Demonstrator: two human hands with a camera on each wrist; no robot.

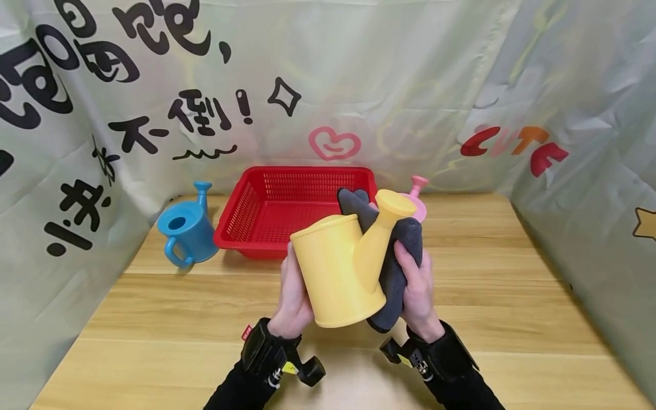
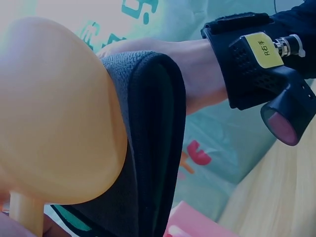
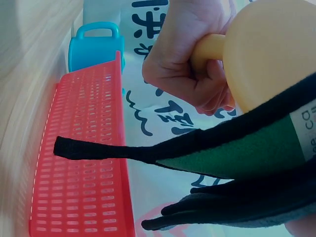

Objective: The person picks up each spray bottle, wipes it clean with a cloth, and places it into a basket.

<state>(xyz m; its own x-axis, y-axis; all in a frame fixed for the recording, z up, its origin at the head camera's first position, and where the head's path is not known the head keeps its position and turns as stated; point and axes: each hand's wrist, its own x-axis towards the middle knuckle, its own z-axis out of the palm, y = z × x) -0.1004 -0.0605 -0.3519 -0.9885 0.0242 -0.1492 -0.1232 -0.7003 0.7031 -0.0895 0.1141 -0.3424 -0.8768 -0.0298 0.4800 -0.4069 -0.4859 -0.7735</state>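
Observation:
A yellow toy watering can (image 1: pixel 333 273) is held up over the table, its spout toward the upper right. My left hand (image 1: pixel 293 293) grips it; in the right wrist view the fingers of that left hand (image 3: pixel 185 64) curl round the can's handle (image 3: pixel 211 48). Folded in my right hand (image 1: pixel 417 285) is a dark grey cloth (image 1: pixel 394 273) with black edging, which lies against the can's side. Green on the inner face of the cloth (image 3: pixel 237 153) shows in the right wrist view, with part of a white label. The can hides much of the cloth in the head view.
Behind the hands stands a red plastic basket (image 1: pixel 251 208) with slotted walls. To its left is a blue watering can (image 1: pixel 192 228). A pink watering can (image 1: pixel 419 208) sits at the back right, partly hidden by the cloth. Printed fabric (image 1: pixel 410 68) hangs around the wooden table (image 1: pixel 512 319).

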